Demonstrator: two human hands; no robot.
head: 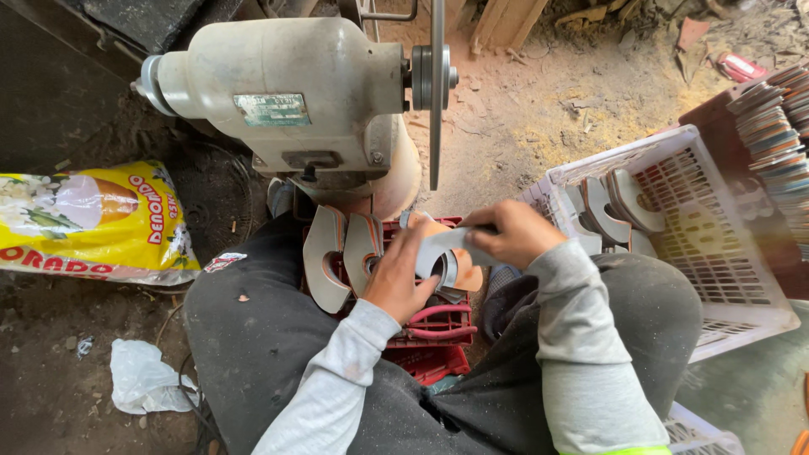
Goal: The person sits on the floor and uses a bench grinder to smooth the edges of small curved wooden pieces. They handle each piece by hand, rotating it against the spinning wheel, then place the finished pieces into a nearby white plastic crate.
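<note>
Both hands meet over the red crate [438, 324] between the knees. The left hand [403, 276] is closed around a curved grey cut-out piece [438, 251], prob. a flat horseshoe-shaped part, and the right hand [509, 233] pinches the top end of the same piece w/ fingers closed. So the piece is in the air, above the crate, just below the bench grinder [291, 101].

Risks, as I judge them:
- The thin grinder disc [436, 88] hangs very near the knuckles; I cannot tell if it turns. A small lift of the hands could bring skin to its edge.
- Two similar pieces [341, 253] stand loose on the crate rim and may tip off if an arm brushes them.
- The white basket [716, 219] w/ more pieces sits close to the right knee, so a knee movement may shift it.
</note>
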